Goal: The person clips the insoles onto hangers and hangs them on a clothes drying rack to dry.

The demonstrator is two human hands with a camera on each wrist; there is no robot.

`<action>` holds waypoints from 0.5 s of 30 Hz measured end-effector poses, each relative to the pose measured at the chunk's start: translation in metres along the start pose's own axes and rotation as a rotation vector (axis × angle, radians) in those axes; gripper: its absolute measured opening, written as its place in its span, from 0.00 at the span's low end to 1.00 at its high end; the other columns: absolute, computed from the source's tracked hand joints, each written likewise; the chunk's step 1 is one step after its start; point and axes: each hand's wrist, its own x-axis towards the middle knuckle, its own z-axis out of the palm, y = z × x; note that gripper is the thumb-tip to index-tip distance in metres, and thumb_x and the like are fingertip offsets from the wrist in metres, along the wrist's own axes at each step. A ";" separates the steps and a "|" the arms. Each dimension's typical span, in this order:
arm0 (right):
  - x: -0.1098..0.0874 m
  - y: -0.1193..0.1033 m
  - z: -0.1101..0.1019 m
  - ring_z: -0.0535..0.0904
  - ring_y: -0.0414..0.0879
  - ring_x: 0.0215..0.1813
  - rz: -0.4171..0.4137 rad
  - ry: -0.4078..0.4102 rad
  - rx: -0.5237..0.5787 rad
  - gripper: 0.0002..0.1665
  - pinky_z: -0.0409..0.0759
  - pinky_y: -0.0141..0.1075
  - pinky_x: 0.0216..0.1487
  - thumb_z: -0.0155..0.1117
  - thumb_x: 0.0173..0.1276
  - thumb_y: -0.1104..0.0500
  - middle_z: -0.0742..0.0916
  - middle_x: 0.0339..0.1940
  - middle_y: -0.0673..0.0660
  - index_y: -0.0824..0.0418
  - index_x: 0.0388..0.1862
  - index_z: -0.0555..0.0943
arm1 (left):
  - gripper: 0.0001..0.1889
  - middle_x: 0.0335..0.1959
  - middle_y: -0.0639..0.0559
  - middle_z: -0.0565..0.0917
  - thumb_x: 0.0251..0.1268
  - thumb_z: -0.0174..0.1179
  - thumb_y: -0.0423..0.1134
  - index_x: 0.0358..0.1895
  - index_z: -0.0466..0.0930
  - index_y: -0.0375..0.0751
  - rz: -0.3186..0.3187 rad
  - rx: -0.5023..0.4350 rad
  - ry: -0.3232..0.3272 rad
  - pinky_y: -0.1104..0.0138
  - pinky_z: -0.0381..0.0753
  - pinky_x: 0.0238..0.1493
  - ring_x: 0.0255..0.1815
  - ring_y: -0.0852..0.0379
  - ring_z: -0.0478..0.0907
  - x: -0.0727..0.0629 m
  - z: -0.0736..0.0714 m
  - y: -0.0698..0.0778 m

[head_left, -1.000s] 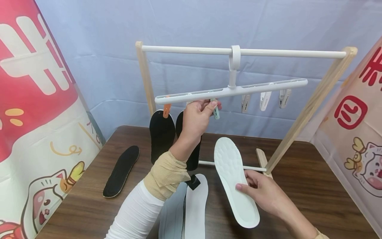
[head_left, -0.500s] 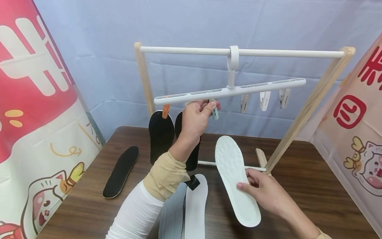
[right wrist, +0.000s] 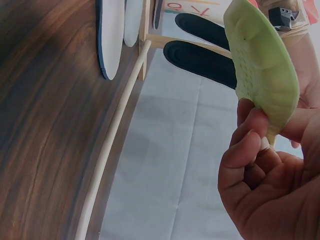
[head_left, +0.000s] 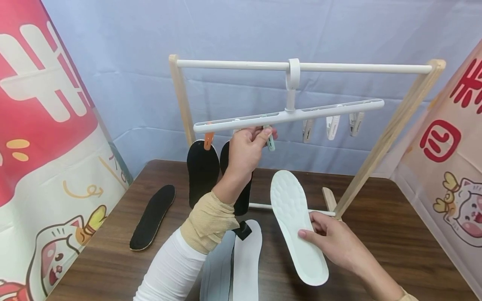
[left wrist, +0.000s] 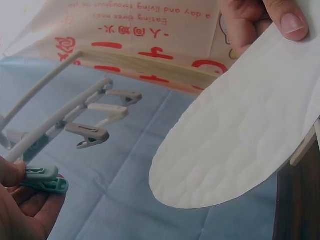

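Note:
My left hand (head_left: 246, 148) pinches a mint-green clip (head_left: 270, 140) under the white hanger (head_left: 241, 123); in the left wrist view the clip (left wrist: 42, 179) sits between thumb and fingers. My right hand (head_left: 333, 240) grips a white insole (head_left: 295, 221) by its side edge, thumb on the face. Its dimpled toe end points up, below and right of the green clip and apart from it. An orange clip (head_left: 208, 141) holds a black insole (head_left: 202, 175) at the hanger's left end. A second black insole (head_left: 244, 200) hangs beside it, partly behind my left arm.
Several pale clips, one of them white (head_left: 332, 127), hang from the hanger's right half. A rack with a white rod (head_left: 233, 64) carries the hanger. On the brown table (head_left: 399, 234) lie a black insole (head_left: 153, 217), a grey insole (head_left: 218, 271) and another white insole (head_left: 247, 267).
The white insole has risen slightly in my right hand. My left hand stays at the green clip. The whole view has shifted slightly.

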 end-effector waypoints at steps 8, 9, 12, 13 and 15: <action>0.002 -0.001 0.000 0.85 0.37 0.30 -0.019 -0.005 0.023 0.17 0.82 0.34 0.30 0.69 0.70 0.54 0.89 0.29 0.47 0.63 0.51 0.80 | 0.12 0.43 0.38 0.89 0.74 0.60 0.34 0.54 0.83 0.31 0.001 -0.002 -0.003 0.67 0.82 0.52 0.47 0.53 0.87 0.001 0.000 -0.001; 0.002 -0.002 0.000 0.85 0.37 0.30 -0.020 -0.005 0.022 0.17 0.82 0.34 0.30 0.69 0.70 0.54 0.89 0.29 0.47 0.63 0.50 0.80 | 0.12 0.43 0.38 0.89 0.74 0.60 0.34 0.54 0.83 0.31 0.001 -0.001 -0.005 0.67 0.82 0.52 0.47 0.53 0.87 0.001 0.000 -0.001; 0.002 -0.003 0.000 0.85 0.36 0.29 -0.018 -0.003 0.008 0.15 0.82 0.34 0.29 0.69 0.70 0.53 0.88 0.27 0.47 0.61 0.47 0.80 | 0.12 0.43 0.38 0.89 0.74 0.60 0.34 0.54 0.83 0.31 0.003 0.005 -0.008 0.68 0.82 0.52 0.47 0.54 0.87 0.001 0.000 -0.002; 0.003 -0.004 0.000 0.84 0.36 0.29 -0.016 -0.001 0.002 0.14 0.81 0.34 0.29 0.69 0.70 0.53 0.88 0.27 0.46 0.60 0.46 0.80 | 0.12 0.43 0.38 0.89 0.74 0.60 0.34 0.54 0.83 0.31 0.004 0.006 -0.008 0.68 0.82 0.52 0.47 0.54 0.87 0.001 -0.001 -0.002; 0.003 -0.005 0.000 0.83 0.35 0.28 -0.011 0.010 -0.020 0.13 0.80 0.34 0.29 0.70 0.69 0.52 0.87 0.25 0.45 0.58 0.43 0.79 | 0.12 0.43 0.38 0.89 0.74 0.60 0.34 0.54 0.83 0.31 0.005 0.009 -0.009 0.68 0.82 0.52 0.47 0.54 0.87 0.001 -0.001 -0.002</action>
